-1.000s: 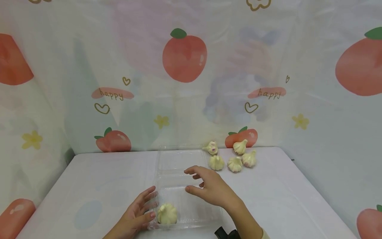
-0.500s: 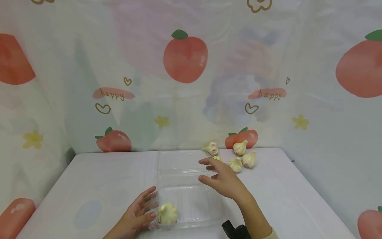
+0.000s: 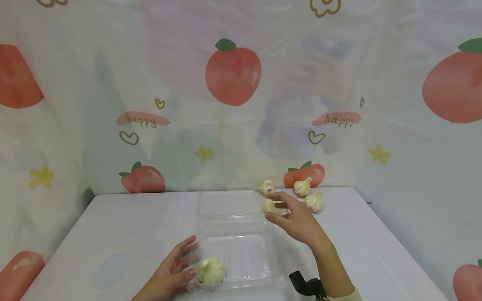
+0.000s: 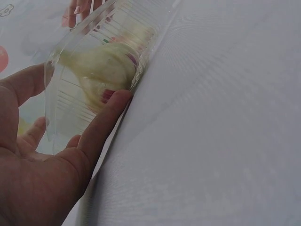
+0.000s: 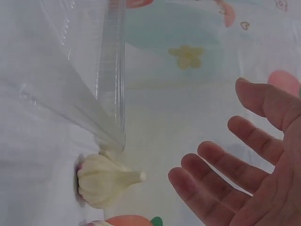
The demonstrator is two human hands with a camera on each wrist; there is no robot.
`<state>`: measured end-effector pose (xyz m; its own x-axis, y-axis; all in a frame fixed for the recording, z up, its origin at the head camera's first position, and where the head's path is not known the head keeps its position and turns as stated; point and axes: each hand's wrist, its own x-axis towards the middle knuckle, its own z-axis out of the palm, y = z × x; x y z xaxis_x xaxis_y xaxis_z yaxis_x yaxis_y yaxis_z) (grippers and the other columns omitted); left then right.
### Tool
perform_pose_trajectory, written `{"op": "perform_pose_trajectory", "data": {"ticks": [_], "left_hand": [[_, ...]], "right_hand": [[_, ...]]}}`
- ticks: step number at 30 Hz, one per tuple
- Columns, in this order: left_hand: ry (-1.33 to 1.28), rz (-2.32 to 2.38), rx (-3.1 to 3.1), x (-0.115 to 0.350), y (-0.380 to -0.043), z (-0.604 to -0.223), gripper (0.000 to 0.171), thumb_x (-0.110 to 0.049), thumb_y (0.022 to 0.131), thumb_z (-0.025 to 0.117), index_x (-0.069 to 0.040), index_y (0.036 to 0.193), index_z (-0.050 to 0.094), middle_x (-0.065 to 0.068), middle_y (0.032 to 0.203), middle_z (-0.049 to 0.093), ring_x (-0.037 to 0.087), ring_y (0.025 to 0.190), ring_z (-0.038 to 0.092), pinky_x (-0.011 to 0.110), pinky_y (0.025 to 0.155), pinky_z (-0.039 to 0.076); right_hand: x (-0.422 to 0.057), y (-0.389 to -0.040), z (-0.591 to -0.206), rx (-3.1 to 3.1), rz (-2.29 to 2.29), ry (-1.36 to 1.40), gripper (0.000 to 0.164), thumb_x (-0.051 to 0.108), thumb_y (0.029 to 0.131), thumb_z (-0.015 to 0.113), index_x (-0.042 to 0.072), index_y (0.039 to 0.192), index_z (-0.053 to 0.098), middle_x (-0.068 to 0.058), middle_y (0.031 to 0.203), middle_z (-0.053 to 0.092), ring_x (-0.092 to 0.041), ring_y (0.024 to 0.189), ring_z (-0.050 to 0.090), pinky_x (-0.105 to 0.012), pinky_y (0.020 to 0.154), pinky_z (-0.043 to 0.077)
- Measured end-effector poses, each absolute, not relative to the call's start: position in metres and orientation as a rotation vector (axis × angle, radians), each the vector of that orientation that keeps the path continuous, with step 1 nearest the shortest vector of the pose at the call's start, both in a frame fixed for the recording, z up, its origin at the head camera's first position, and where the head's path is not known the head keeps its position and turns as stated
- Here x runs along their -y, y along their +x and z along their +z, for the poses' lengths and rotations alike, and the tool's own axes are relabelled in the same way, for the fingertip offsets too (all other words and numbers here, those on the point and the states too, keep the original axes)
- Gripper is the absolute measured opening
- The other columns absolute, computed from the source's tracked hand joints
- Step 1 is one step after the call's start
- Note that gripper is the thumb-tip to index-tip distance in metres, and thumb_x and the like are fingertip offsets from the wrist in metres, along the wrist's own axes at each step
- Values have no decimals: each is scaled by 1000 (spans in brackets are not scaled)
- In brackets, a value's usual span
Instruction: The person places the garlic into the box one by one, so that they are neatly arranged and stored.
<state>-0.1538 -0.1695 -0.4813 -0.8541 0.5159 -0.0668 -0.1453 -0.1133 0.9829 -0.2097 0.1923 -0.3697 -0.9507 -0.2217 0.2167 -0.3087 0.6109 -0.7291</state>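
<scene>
A clear plastic clamshell box point(image 3: 241, 257) lies unfolded on the white table, its lid leaning back. One garlic bulb point(image 3: 211, 271) sits in its near left corner. My left hand point(image 3: 171, 267) rests against the box's left side, fingers extended; in the left wrist view, the thumb point(image 4: 106, 117) touches the wall beside the bulb. My right hand point(image 3: 297, 221) hovers, empty, over loose garlic at the back right, with a bulb point(image 3: 270, 207) just beyond its fingertips. It partly hides another bulb. In the right wrist view, its fingers are spread apart from a bulb point(image 5: 103, 181).
More garlic bulbs lie behind the right hand: one at the lid's corner point(image 3: 267, 187), one near the back edge point(image 3: 302, 186) and one to the right point(image 3: 314, 202). A patterned cloth wall point(image 3: 233, 138) rises behind the table. A black strap mount point(image 3: 306, 286) is by the right wrist.
My right hand has moved from above the box rightward and back to the loose garlic. The left hand and the bulb in the box have stayed in place.
</scene>
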Motion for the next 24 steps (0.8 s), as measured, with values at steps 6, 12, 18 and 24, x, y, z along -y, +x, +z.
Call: {"op": "perform_pose_trajectory", "data": {"ticks": [6, 12, 18, 24], "left_hand": [[408, 2014, -1719, 171, -153, -481, 71, -15, 105, 51, -17, 160, 7, 25, 164, 0, 56, 146, 8, 60, 100, 43], [416, 2021, -1723, 170, -155, -481, 71, -13, 105, 51, -17, 160, 7, 25, 164, 0, 56, 146, 10, 59, 100, 43], [433, 2010, -1726, 170, -155, -483, 71, -13, 104, 51, -17, 160, 7, 25, 164, 0, 56, 146, 8, 59, 101, 42], [436, 2012, -1722, 170, -154, -482, 71, -12, 105, 51, -16, 160, 6, 26, 164, -1, 57, 145, 7, 59, 101, 43]], "right_hand": [[-200, -215, -373, 2712, 1267, 440, 51, 31, 89, 77, 19, 134, 58, -8, 136, 61, -37, 123, 59, -51, 94, 52], [-208, -222, -380, 2693, 1287, 392, 53, 24, 90, 75, 17, 139, 54, -15, 138, 58, -42, 124, 57, -53, 94, 51], [-216, -227, -389, 2686, 1317, 336, 53, 22, 92, 74, 15, 140, 53, -17, 142, 55, -43, 126, 54, -51, 95, 51], [-223, -233, -402, 2669, 1346, 348, 56, 24, 91, 75, 14, 142, 53, -15, 147, 51, -44, 129, 52, -52, 96, 50]]}}
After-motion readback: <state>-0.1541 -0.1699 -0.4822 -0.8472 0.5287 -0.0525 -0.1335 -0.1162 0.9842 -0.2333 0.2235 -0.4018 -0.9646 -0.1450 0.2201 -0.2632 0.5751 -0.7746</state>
